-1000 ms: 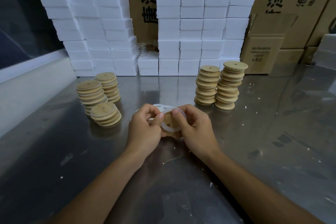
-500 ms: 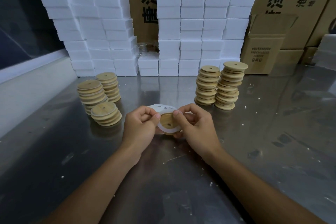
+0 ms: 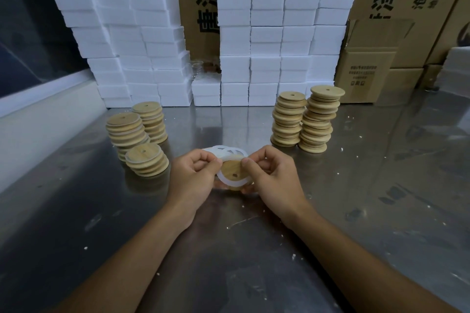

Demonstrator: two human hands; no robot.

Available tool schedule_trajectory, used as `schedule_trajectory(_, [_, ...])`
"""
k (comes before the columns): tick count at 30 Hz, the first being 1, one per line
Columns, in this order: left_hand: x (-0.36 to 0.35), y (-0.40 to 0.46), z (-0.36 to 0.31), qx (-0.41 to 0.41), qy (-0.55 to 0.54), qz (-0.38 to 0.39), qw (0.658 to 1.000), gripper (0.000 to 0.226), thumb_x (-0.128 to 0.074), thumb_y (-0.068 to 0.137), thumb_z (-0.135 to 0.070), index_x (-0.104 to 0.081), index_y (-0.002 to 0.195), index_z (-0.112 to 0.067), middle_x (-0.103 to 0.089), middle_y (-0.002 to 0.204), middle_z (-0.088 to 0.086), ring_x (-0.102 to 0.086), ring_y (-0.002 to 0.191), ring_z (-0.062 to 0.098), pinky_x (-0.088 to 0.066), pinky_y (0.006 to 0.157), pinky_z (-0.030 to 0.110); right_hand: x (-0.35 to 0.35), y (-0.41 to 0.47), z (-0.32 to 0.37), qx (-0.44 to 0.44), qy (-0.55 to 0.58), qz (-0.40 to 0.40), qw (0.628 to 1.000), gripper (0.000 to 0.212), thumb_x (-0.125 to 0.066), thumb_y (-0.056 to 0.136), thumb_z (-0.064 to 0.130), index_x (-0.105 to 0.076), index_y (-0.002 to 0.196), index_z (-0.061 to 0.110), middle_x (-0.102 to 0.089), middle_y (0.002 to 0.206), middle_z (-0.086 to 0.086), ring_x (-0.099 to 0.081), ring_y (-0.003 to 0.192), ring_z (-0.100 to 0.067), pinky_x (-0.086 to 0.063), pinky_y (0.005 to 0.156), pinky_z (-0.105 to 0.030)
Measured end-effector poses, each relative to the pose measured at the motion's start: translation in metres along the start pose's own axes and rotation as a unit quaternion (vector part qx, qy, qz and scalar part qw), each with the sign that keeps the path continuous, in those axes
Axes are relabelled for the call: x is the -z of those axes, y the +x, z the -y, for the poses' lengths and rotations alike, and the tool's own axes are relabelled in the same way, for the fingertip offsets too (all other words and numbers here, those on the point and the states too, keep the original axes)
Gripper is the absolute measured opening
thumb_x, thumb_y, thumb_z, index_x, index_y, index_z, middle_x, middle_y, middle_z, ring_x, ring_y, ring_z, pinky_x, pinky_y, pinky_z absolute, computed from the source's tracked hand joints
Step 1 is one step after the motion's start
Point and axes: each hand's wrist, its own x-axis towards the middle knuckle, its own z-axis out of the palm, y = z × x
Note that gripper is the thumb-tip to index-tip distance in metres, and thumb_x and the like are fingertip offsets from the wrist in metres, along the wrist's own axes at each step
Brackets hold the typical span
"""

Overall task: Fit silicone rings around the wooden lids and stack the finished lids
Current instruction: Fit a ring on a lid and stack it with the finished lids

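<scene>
A round wooden lid (image 3: 232, 170) with a small hole is held between both hands just above the steel table. A white silicone ring (image 3: 232, 182) wraps its lower edge. My left hand (image 3: 193, 177) pinches the lid's left rim with thumb and fingers. My right hand (image 3: 273, 177) pinches the right rim the same way. A small pile of loose silicone rings (image 3: 226, 152) lies just behind the hands. Three stacks of ringed lids (image 3: 147, 159) stand to the left. Two taller stacks of bare lids (image 3: 305, 119) stand to the right.
The steel table (image 3: 356, 198) carries scattered white crumbs. White foam boxes (image 3: 267, 33) form a wall at the back. Cardboard cartons (image 3: 366, 68) stand at the back right. A white ledge (image 3: 38, 122) borders the left side.
The lid has tipped so its wooden face shows more, and the ring has worked further round its rim. Both hands stay in the same spot.
</scene>
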Motion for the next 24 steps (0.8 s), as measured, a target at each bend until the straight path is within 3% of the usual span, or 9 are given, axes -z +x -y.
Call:
schedule_trajectory(4, [0.0001, -0.0003, 0.001, -0.016, 0.011, 0.001, 1.0, 0.029, -0.066, 0.086, -0.003, -0.069, 0.065, -0.023, -0.074, 0.074, 0.009, -0.073, 0.076, 0.031, -0.061, 0.064, 0.042, -0.0012, 0.0008, -0.002, 0.002, -0.001, -0.009, 1.0, 0.017, -0.066, 0.091, 0.009, -0.059, 0.077, 0.002, -0.073, 0.074, -0.017, -0.07, 0.075, -0.042, -0.057, 0.065, -0.061])
schedule_trajectory(8, [0.0004, 0.0003, 0.0004, -0.01, 0.012, 0.001, 1.0, 0.029, -0.067, 0.086, -0.003, -0.069, 0.064, -0.022, -0.074, 0.075, 0.009, -0.073, 0.077, 0.03, -0.06, 0.068, 0.043, -0.0004, 0.0012, -0.0027, -0.008, 0.003, -0.002, 1.0, 0.019, -0.067, 0.09, 0.009, -0.057, 0.077, -0.001, -0.071, 0.075, -0.022, -0.068, 0.077, -0.047, -0.056, 0.063, -0.063])
schedule_trajectory(11, [0.0027, 0.0008, -0.0016, 0.0, -0.001, 0.012, 1.0, 0.026, -0.067, 0.085, 0.0, -0.067, 0.065, -0.016, -0.074, 0.076, 0.011, -0.072, 0.078, 0.03, -0.06, 0.069, 0.041, 0.0023, 0.0026, -0.0008, -0.022, 0.021, 0.018, 0.999, 0.02, -0.066, 0.09, 0.005, -0.054, 0.076, -0.003, -0.07, 0.078, -0.024, -0.07, 0.078, -0.044, -0.06, 0.063, -0.057])
schedule_trajectory(15, [0.0068, 0.0016, -0.0038, 0.012, -0.016, 0.041, 0.999, 0.016, -0.066, 0.086, 0.002, -0.065, 0.072, -0.007, -0.075, 0.078, 0.012, -0.073, 0.077, 0.028, -0.059, 0.066, 0.036, 0.0062, 0.0025, 0.0039, -0.05, 0.059, 0.049, 0.996, 0.018, -0.064, 0.092, 0.0, -0.054, 0.077, -0.004, -0.069, 0.081, -0.027, -0.068, 0.068, -0.024, -0.062, 0.059, -0.039])
schedule_trajectory(20, [0.009, 0.0019, -0.0036, 0.018, -0.028, 0.064, 0.997, 0.014, -0.064, 0.087, 0.005, -0.063, 0.076, -0.003, -0.074, 0.079, 0.013, -0.073, 0.076, 0.026, -0.059, 0.063, 0.032, 0.0078, 0.0012, 0.0044, -0.053, 0.06, 0.057, 0.995, 0.017, -0.063, 0.093, 0.0, -0.052, 0.083, -0.009, -0.07, 0.073, -0.016, -0.069, 0.066, -0.025, -0.062, 0.058, -0.038])
schedule_trajectory(24, [0.0092, 0.0011, -0.0054, 0.03, -0.036, 0.068, 0.997, 0.012, -0.063, 0.088, 0.006, -0.063, 0.077, 0.0, -0.074, 0.079, 0.016, -0.073, 0.074, 0.026, -0.058, 0.06, 0.03, 0.0087, 0.0016, 0.0053, -0.065, 0.074, 0.066, 0.993, 0.014, -0.063, 0.093, 0.0, -0.055, 0.081, -0.002, -0.07, 0.07, -0.012, -0.07, 0.066, -0.021, -0.062, 0.057, -0.038])
